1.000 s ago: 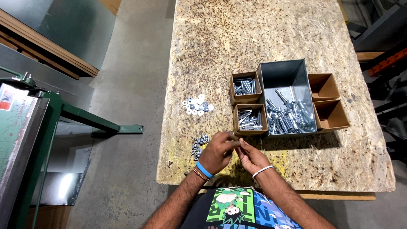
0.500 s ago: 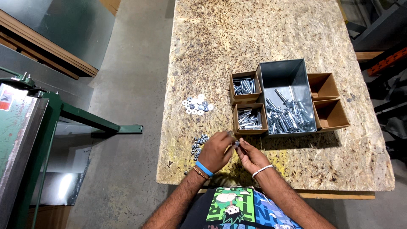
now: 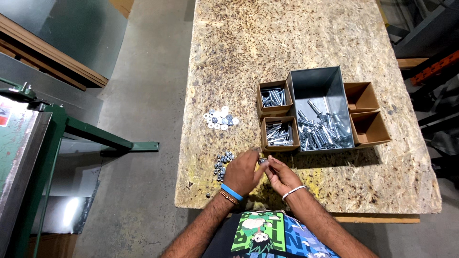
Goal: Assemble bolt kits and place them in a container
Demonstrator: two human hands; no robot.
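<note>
My left hand [image 3: 243,172] and my right hand [image 3: 282,176] meet near the table's front edge, fingertips pinched together on a small metal fastener [image 3: 261,161]. Just left of my left hand lies a pile of small grey nuts [image 3: 223,162]. Farther back on the left sits a scatter of white and grey washers [image 3: 220,119]. Behind my hands stands a grey metal bin [image 3: 319,88] full of bolts, with two small cardboard boxes of bolts [image 3: 278,134] on its left side.
Two empty cardboard boxes [image 3: 367,128] stand right of the bin. The chipboard table [image 3: 287,43] stretches away beyond them. A green metal machine frame [image 3: 71,131] stands on the concrete floor to the left. Dark shelving is at the far right.
My hands stay in the same spot at the table's front edge; the fingers shift slightly around the small fastener. Nothing else has moved.
</note>
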